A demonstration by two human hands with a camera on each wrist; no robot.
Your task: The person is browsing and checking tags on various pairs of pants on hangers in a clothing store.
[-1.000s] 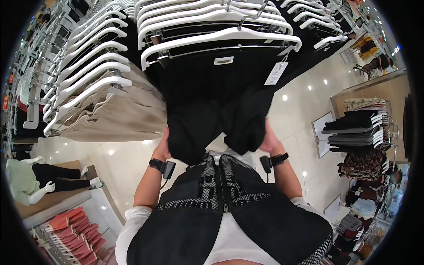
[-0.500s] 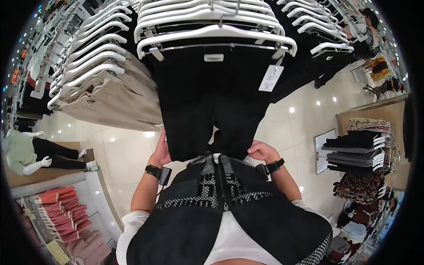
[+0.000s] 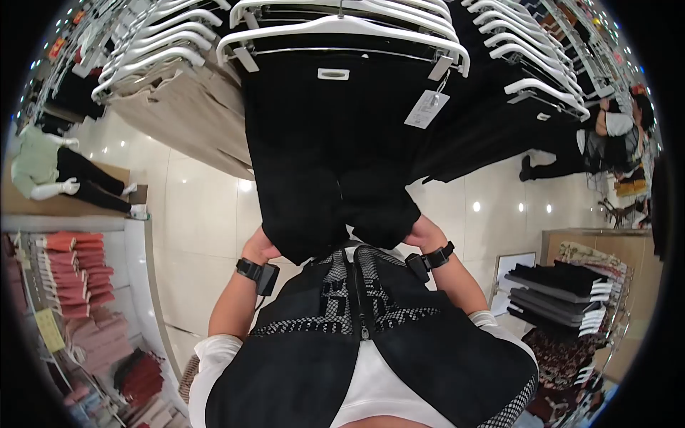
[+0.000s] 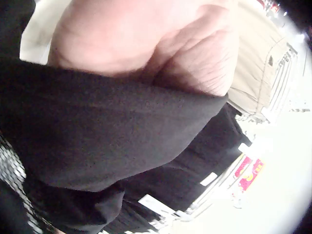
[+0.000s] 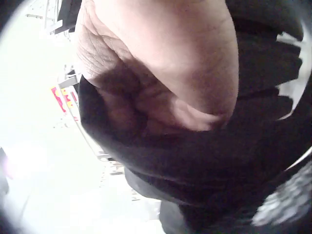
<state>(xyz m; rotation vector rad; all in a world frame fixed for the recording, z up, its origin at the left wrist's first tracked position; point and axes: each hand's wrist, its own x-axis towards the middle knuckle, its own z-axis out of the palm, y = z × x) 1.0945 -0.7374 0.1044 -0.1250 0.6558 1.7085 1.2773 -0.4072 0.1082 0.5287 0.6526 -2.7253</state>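
Note:
Black trousers hang from a white clip hanger in front of me, with a white tag at the waist. Their legs are bunched up towards my chest. My left hand holds the left side of the raised cloth; in the left wrist view the black fabric covers its fingers. On the other side my right hand grips the cloth, its fingers partly sunk behind the fabric in the right wrist view.
Beige trousers hang at left and more black trousers at right. A mannequin lies in view at far left above a rack of pink clothes. Folded dark clothes hang on the right. A person stands at upper right.
The view has turned, so the racks sit differently. The trouser legs, flatter half a second ago, are bunched again, and the right hand has moved from the hem edge to under the cloth.

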